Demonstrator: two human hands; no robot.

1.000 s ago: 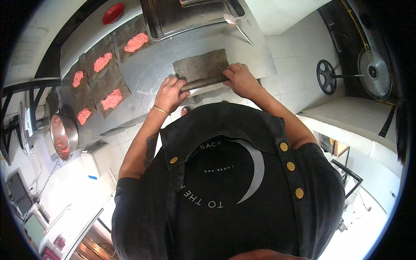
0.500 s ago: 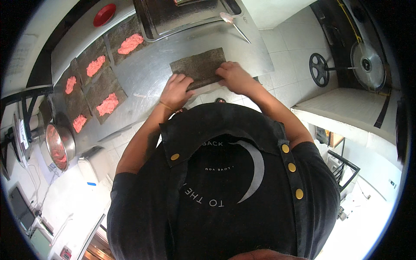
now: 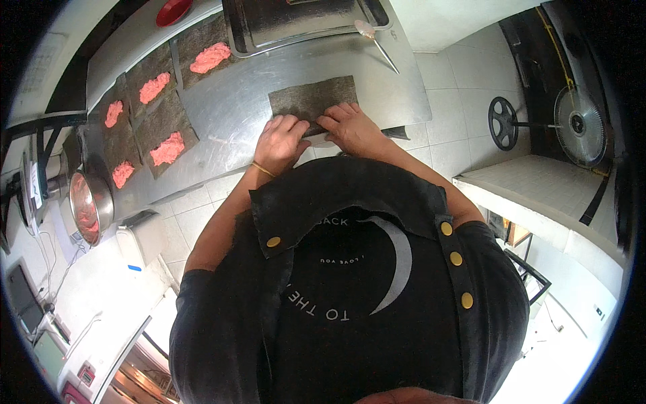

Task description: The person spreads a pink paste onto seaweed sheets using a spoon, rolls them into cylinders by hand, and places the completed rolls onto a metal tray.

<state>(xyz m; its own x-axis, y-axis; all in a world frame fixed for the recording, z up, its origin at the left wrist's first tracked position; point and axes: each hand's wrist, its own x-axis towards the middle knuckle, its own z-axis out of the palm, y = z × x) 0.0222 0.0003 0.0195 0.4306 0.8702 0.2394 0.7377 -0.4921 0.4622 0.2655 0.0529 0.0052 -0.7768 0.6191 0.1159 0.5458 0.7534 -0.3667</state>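
A dark seaweed sheet [image 3: 313,94] lies at the near edge of the steel table. My left hand [image 3: 278,143] has its fingers curled over the sheet's near edge at the left. Close beside it, my right hand [image 3: 351,129] curls its fingers on the same edge further right. The near edge under my fingers is mostly hidden, and it looks folded or rolled. To the left, several other seaweed sheets lie flat and overlapping, each with a lump of pink paste [image 3: 167,148] on it.
A dark metal tray [image 3: 296,23] sits at the table's far side. Right of it lies a spoon [image 3: 377,46] with paste on its bowl. A red dish [image 3: 173,12] stands at the far left, and a steel bowl [image 3: 91,209] smeared with pink paste at the near left.
My right hand has slid left along the sheet's near edge, closer to my left hand. The whole view has shifted slightly.
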